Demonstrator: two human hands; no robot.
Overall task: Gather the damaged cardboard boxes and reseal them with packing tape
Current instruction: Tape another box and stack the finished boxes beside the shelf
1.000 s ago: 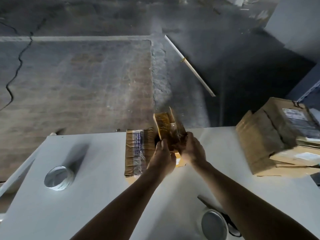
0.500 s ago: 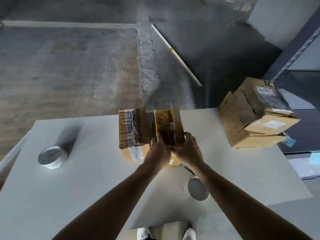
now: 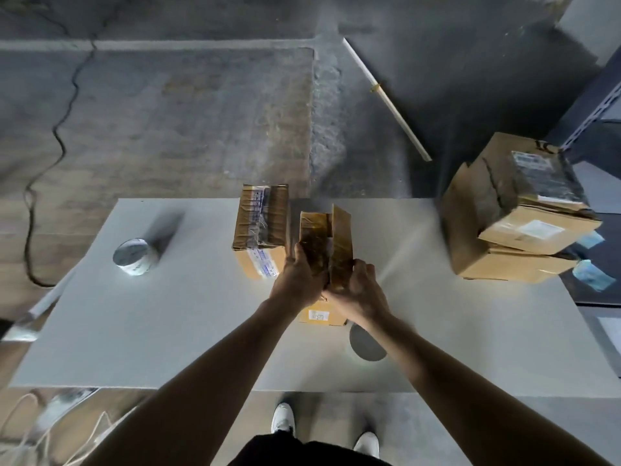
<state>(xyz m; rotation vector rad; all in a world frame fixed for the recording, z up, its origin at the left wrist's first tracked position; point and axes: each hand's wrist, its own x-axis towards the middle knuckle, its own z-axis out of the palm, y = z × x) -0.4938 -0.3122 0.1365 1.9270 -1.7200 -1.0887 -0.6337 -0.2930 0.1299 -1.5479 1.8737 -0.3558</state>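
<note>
Cardboard box, the small one with its flaps sticking up, is mid-table, just beside a heavily taped box. The person's left hand is wrapped round its left side and the right hand clamps the lower right edge, fingers curled tight on the card. If it were me, I'd fold both flaps flat and pin the seam with one hand before going for tape. The closest roll looks like that grey disc by the right forearm, though it's too dim to be sure; another tape roll sits well off to the left. White table, with a stack of battered boxes at the right end. Cracked concrete floor beyond, a pale rod lying on it, metal shelving far right.
</note>
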